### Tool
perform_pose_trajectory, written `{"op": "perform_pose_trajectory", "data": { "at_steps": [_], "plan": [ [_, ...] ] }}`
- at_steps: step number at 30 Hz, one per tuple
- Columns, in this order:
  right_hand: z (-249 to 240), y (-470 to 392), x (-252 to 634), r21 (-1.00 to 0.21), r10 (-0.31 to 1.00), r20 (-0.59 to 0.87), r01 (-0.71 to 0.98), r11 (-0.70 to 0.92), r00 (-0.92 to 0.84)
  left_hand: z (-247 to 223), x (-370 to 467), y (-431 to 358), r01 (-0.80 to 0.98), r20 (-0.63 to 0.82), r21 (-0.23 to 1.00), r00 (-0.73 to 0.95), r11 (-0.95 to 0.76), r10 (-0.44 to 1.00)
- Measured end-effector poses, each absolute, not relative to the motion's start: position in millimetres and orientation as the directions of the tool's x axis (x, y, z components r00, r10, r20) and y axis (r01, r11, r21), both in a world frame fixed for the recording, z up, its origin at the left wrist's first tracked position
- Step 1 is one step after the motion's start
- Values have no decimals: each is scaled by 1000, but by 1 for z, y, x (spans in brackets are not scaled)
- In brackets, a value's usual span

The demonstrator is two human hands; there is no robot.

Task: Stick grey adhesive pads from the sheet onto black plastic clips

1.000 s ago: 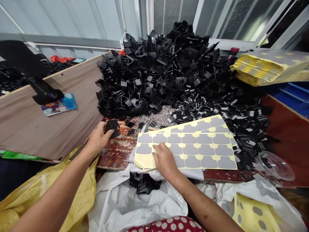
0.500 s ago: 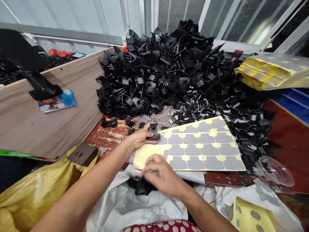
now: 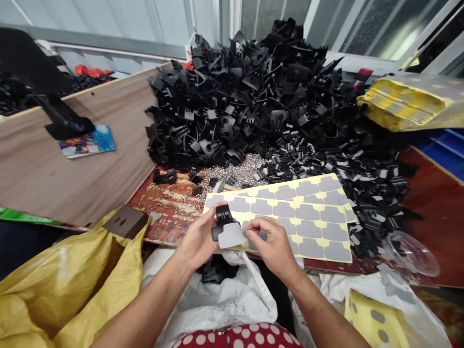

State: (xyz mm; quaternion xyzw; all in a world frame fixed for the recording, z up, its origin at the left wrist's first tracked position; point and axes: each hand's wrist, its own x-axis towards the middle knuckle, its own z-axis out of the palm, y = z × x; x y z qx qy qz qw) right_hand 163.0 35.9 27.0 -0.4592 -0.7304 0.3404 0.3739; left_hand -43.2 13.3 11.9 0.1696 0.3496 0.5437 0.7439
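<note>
A black plastic part (image 3: 223,214) is held up in front of the person, over the near left corner of the sticker sheets (image 3: 306,211), with a grey sticker (image 3: 232,236) lying across its lower portion. The left hand (image 3: 198,239) grips the part from its left side, and the right hand (image 3: 272,241) pinches the sticker's right edge between thumb and fingertips. The sheets, yellow with rows of grey shapes, lie overlapping on the red, worn worktop (image 3: 145,198). Just beyond them are scattered silver beads (image 3: 241,170), with small black pieces (image 3: 308,157) to their right and a tall heap of black parts (image 3: 250,96) behind. One loose black clip (image 3: 164,176) lies left of the beads. A clear plastic dish (image 3: 411,253) sits near the right front. Below the worktop's front edge hangs a white bag (image 3: 221,302); a yellow bag (image 3: 72,280) fills the lower left, a brown block (image 3: 125,221) at its top.
</note>
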Motion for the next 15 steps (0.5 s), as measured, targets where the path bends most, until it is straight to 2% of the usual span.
{"op": "perform_pose_trajectory", "data": {
  "at_steps": [4,15],
  "plan": [
    [17,33,154,-836,926,227,428,343,-300,16,-35,4,-747,-343,549,210,377,916],
    [10,31,150,-847,927,219,414,335,-303,12,-33,-5,-760,-287,542,235,360,929]
  ]
}}
